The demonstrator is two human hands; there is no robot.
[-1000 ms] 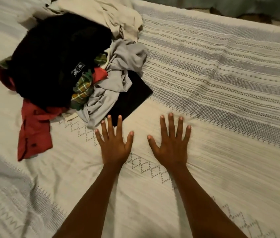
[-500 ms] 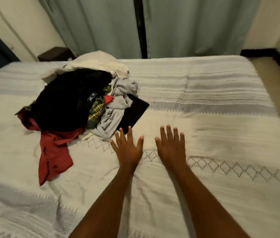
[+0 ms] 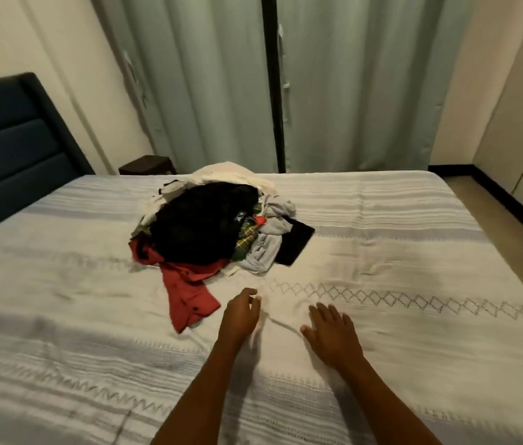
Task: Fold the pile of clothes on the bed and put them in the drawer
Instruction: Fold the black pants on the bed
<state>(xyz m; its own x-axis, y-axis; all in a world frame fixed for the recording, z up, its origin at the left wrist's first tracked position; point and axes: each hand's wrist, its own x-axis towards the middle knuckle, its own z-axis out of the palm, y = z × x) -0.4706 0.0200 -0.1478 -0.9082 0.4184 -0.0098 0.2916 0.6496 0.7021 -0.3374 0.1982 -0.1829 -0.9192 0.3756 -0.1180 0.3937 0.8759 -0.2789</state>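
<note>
A loose pile of clothes (image 3: 208, 226) lies in the middle of the bed (image 3: 414, 252). A black garment tops it, with a red shirt (image 3: 189, 290) spilling toward me, a grey piece, a plaid piece, cream fabric behind and a flat black item at its right. My left hand (image 3: 239, 314) hovers just right of the red shirt, fingers curled loosely, holding nothing. My right hand (image 3: 331, 335) rests flat on the bedspread, fingers apart, empty. No drawer is in view.
A dark blue headboard (image 3: 6, 149) stands at the left. Pale green curtains (image 3: 350, 85) hang behind the bed, with a small dark stand (image 3: 147, 164) beside them. Floor and a wall with a black skirting run along the right.
The view has lifted and pulled back, showing the room. Both hands have slid back toward me, away from the pile. My left hand's fingers have curled from flat.
</note>
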